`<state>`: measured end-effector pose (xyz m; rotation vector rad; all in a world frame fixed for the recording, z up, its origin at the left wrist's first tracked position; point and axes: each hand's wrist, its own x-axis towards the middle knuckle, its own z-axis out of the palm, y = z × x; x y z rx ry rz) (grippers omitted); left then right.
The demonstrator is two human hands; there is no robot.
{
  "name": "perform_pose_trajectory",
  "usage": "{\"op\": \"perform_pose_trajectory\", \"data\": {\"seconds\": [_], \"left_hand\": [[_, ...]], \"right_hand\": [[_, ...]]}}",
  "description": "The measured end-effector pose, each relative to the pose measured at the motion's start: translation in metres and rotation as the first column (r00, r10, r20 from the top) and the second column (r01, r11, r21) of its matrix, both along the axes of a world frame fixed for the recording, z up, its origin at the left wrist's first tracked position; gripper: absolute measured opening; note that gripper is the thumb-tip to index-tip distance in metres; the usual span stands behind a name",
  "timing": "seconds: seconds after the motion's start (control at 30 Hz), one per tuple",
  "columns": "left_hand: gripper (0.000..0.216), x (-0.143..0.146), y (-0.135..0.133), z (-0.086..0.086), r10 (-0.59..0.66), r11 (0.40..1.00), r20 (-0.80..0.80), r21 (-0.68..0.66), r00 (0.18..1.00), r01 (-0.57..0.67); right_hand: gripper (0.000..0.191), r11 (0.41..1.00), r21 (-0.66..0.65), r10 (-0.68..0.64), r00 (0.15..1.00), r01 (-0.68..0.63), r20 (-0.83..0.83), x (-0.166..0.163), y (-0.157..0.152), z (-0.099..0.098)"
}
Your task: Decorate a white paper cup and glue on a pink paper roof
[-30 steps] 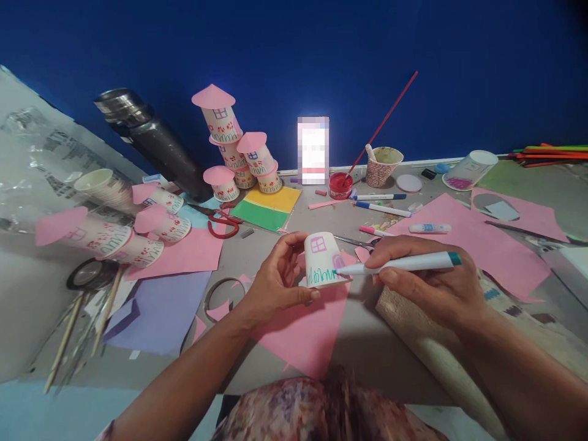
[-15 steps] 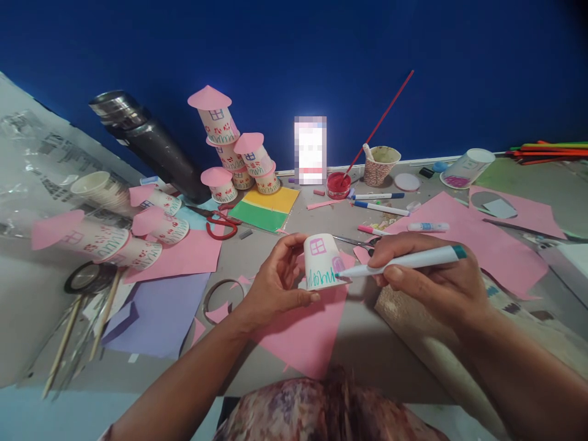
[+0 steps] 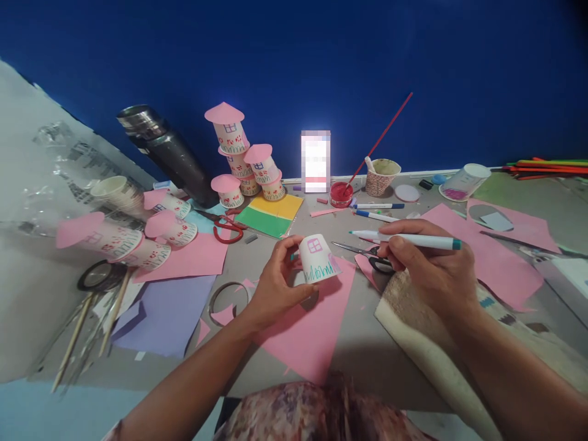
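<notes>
My left hand [image 3: 274,286] holds an upside-down white paper cup [image 3: 316,259] with a pink window and green zigzag grass drawn on it, tilted above a pink paper sheet [image 3: 307,323]. My right hand [image 3: 429,266] grips a teal-capped white marker [image 3: 404,239], its tip lifted away to the cup's right and pointing left. Black-handled scissors [image 3: 367,254] lie just under that hand.
A stack of cup houses with pink cone roofs [image 3: 241,159] stands at the back beside a black flask [image 3: 166,153]. More cup houses [image 3: 128,236] lie left. Red scissors [image 3: 225,228], red paint pot [image 3: 340,193], brush cup [image 3: 382,176], loose markers [image 3: 379,210] and pink paper [image 3: 487,254] surround.
The marker tip has come off the cup's lower edge and risen up and to the right. My left hand has tilted the cup slightly and lowered it.
</notes>
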<state>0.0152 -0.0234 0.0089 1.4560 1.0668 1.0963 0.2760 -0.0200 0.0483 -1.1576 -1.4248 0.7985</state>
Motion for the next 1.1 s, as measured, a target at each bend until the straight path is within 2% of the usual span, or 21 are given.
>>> {"op": "perform_pose_trajectory", "data": {"seconds": [0.07,0.13,0.2,0.23,0.33,0.4,0.53,0.63,0.7,0.8,0.93,1.03,1.1], "left_hand": [[0.071,-0.001,0.0,-0.004,0.117,0.971,-0.238,0.23,0.964,-0.061],[0.07,-0.003,0.0,-0.009,0.253,0.88,-0.389,0.472,0.886,-0.045],[0.069,-0.005,0.002,-0.015,0.349,0.788,-0.463,0.616,0.815,0.013],[0.069,-0.006,0.004,-0.018,0.379,0.76,-0.489,0.649,0.786,0.038],[0.071,-0.009,0.008,-0.025,0.422,0.733,-0.545,0.675,0.724,0.081],[0.072,-0.011,0.01,-0.027,0.439,0.73,-0.552,0.679,0.708,0.077],[0.066,-0.013,0.014,-0.028,0.464,0.734,-0.51,0.679,0.724,0.008],[0.063,-0.014,0.017,-0.029,0.495,0.734,-0.484,0.677,0.721,-0.05],[0.063,-0.015,0.02,-0.031,0.511,0.723,-0.482,0.689,0.712,-0.053],[0.061,-0.016,0.022,-0.032,0.513,0.693,-0.503,0.721,0.695,0.01],[0.063,-0.015,0.018,-0.032,0.478,0.69,-0.559,0.716,0.677,0.104],[0.069,-0.013,0.014,-0.024,0.423,0.725,-0.57,0.679,0.705,0.115],[0.073,-0.013,0.012,-0.013,0.399,0.761,-0.516,0.648,0.758,0.041]], "right_hand": [[0.015,0.998,0.038,-0.053,0.996,0.05,0.076,0.0,0.003,-0.001],[0.019,0.989,0.111,-0.118,0.97,0.097,0.211,0.0,0.01,-0.005],[0.028,0.982,0.162,-0.15,0.917,0.095,0.37,0.004,0.021,-0.011],[0.034,0.982,0.17,-0.149,0.889,0.082,0.434,0.006,0.028,-0.015],[0.052,0.993,0.056,-0.117,0.825,0.103,0.553,0.02,0.047,-0.027],[0.057,0.985,-0.001,-0.138,0.786,0.174,0.602,0.032,0.057,-0.034],[0.053,0.966,-0.005,-0.172,0.659,0.258,0.732,0.061,0.07,-0.037],[0.045,0.955,-0.037,-0.157,0.608,0.294,0.778,0.083,0.075,-0.034],[0.037,0.942,-0.052,-0.166,0.595,0.333,0.787,0.094,0.078,-0.031],[0.021,0.912,-0.094,-0.171,0.579,0.399,0.797,0.104,0.08,-0.031],[0.009,0.901,-0.151,-0.144,0.609,0.406,0.78,0.106,0.081,-0.034],[0.02,0.912,-0.182,-0.114,0.653,0.368,0.749,0.104,0.08,-0.038],[0.03,0.916,-0.196,-0.099,0.671,0.35,0.735,0.102,0.079,-0.038]]}}
